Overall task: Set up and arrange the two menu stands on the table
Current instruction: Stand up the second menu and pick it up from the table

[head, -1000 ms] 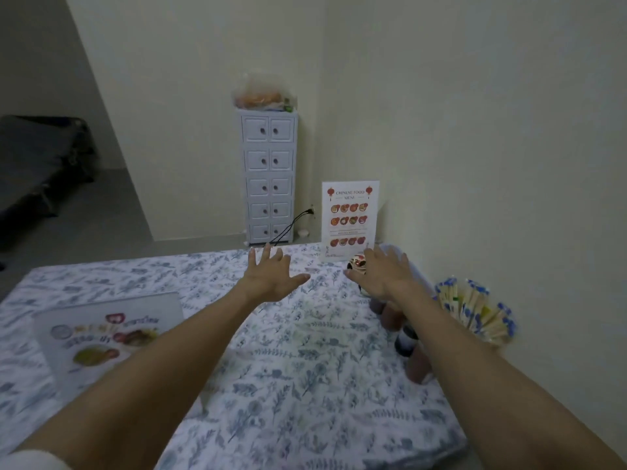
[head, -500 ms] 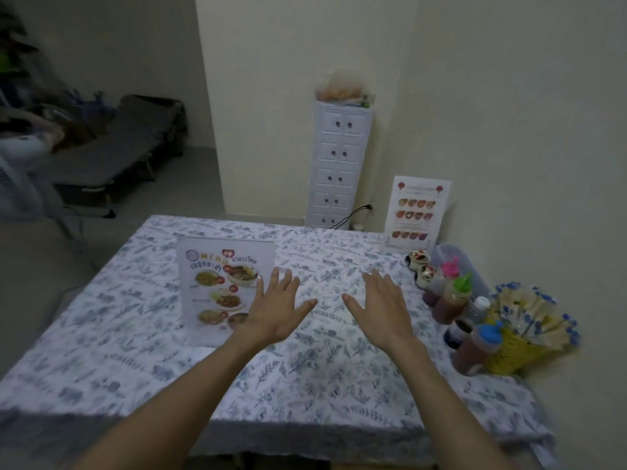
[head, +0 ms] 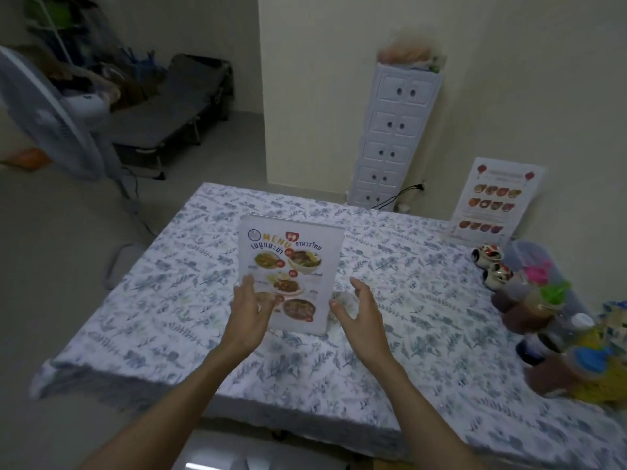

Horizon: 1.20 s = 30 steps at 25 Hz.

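Observation:
A Thai menu stand (head: 291, 262) with food photos stands upright near the middle of the table (head: 424, 334), which wears a blue floral cloth. My left hand (head: 249, 312) is open at the stand's lower left edge, fingers overlapping its front; whether it touches is unclear. My right hand (head: 359, 313) is open just right of the stand's lower right corner, fingers curled, a small gap between them. A second menu stand (head: 493, 198), white with red lanterns and dish photos, stands upright at the table's far right corner by the wall.
Along the table's right edge stand two small painted jars (head: 492, 264), several sauce bottles (head: 529, 307) with coloured caps, and a yellow holder (head: 600, 378). A white drawer tower (head: 393, 137) stands behind the table. A fan (head: 44, 120) and a folding cot (head: 169, 113) are at the left.
My view has swung left and down. Both hands have pulled back from the far right corner and come to either side of the Thai menu stand.

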### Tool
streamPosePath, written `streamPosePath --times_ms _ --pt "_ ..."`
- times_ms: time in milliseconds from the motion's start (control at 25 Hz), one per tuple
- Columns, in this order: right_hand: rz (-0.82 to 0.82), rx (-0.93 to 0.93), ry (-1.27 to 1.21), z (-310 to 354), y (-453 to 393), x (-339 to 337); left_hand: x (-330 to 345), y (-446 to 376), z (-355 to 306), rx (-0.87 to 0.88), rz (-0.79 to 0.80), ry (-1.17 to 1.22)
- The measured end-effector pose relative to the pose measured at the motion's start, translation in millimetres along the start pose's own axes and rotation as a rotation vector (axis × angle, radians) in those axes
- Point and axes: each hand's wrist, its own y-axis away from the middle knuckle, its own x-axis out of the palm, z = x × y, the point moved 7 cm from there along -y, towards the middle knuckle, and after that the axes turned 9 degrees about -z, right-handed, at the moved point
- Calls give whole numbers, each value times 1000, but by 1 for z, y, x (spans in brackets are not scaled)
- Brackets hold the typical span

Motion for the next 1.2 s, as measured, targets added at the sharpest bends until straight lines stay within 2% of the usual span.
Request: streamPosePath --times_ms 200,360,520,640,960,1200 --pt "-192 213 -281 -15 -37 40 -16 -61 42 -201 -5 227" --pt "-299 252 -356 -23 -48 52 -17 -96 55 -153 22 354" --pt "-249 256 -323 -30 -51 64 -12 -108 60 -165 71 502" --pt "-199 249 -345 -34 -57 70 -9 -110 63 -151 108 519" --pt "-161 186 -309 -14 -84 83 -21 -131 69 -183 4 534" --pt "-99 110 -303 45 -153 145 -80 -210 68 -135 -78 549"
